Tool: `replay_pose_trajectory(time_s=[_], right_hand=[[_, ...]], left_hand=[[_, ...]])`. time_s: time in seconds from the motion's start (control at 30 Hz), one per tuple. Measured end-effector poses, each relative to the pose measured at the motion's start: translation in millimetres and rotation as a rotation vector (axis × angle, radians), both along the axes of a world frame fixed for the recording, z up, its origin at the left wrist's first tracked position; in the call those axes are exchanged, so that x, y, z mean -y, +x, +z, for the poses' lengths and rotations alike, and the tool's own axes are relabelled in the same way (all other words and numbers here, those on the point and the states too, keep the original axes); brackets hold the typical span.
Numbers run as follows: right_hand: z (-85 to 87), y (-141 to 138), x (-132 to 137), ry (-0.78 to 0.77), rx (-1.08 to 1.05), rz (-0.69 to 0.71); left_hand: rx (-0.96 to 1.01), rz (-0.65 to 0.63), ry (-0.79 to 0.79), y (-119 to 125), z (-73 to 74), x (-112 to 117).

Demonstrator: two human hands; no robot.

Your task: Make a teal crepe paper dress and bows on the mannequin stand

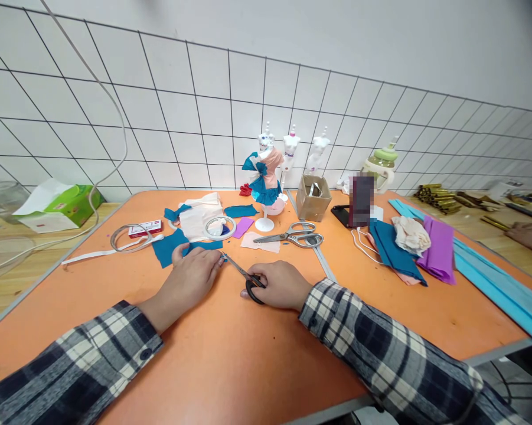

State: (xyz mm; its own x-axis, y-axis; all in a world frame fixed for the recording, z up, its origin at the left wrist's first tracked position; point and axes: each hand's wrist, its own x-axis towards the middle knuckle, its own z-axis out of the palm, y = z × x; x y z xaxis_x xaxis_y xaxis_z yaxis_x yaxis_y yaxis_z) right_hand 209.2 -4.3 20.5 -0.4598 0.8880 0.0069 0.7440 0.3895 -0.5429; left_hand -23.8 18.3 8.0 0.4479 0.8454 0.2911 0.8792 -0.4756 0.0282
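My right hand (280,284) is closed on the black handles of small scissors (243,274), whose blades point up-left toward my left hand. My left hand (193,273) rests on the orange table (230,354), fingers curled over the edge of a teal paper piece (168,248). Just behind it lie a roll of clear tape (219,227), crumpled white paper (197,217) and more teal scraps. A small mannequin (266,177) dressed in teal and peach paper stands on a white stand behind them.
Large silver scissors (294,236) lie mid-table beside a cardboard box (313,198). Folded teal, purple and blue paper (438,248) lies at right, with a phone (361,200) and a bottle behind. A green tissue box (59,205) is at left. Another person's hand (531,236) shows far right.
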Motion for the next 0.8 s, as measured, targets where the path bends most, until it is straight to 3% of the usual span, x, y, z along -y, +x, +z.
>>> replay_pose_trajectory(time_s=[0.8], right_hand=[[7.7, -2.4, 3.3, -0.029, 0.007, -0.018]], left_hand=[[0.014, 0.007, -0.024, -0.5, 2.5, 0.8]])
